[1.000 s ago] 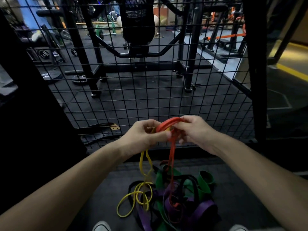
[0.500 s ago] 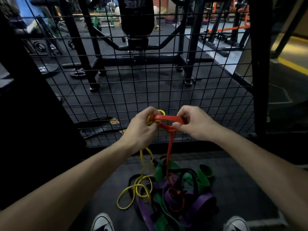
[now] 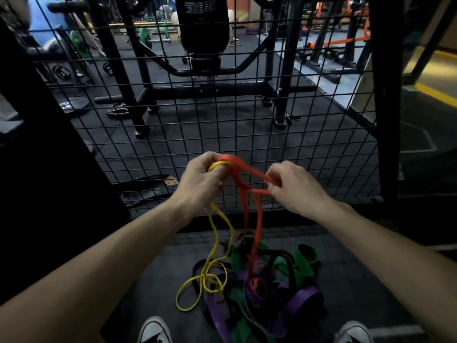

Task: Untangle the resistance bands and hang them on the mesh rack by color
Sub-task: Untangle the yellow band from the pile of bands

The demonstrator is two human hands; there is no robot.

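Red band (image 3: 247, 177): held at the centre of the frame, stretched between both hands, its lower part hanging down into the pile.
Yellow band (image 3: 217, 233): looped at the left hand, trailing down to the floor at lower centre.
Left hand (image 3: 200, 181): fingers curled round the red and yellow bands.
Right hand (image 3: 294, 186): fingers pinched on the red band.
Pile of bands (image 3: 262, 288): green, purple, black, red and yellow bands lie tangled together on the floor, lower centre.
Mesh rack (image 3: 321, 134): black wire grid standing just behind the hands, across the upper frame.
Floor (image 3: 158, 273): dark rubber matting.
Shoes (image 3: 154, 330): two toes seen at the bottom edge.
Room: a dim gym; black machine frames (image 3: 284, 70) and weight plates (image 3: 61, 71) are seen through the mesh.
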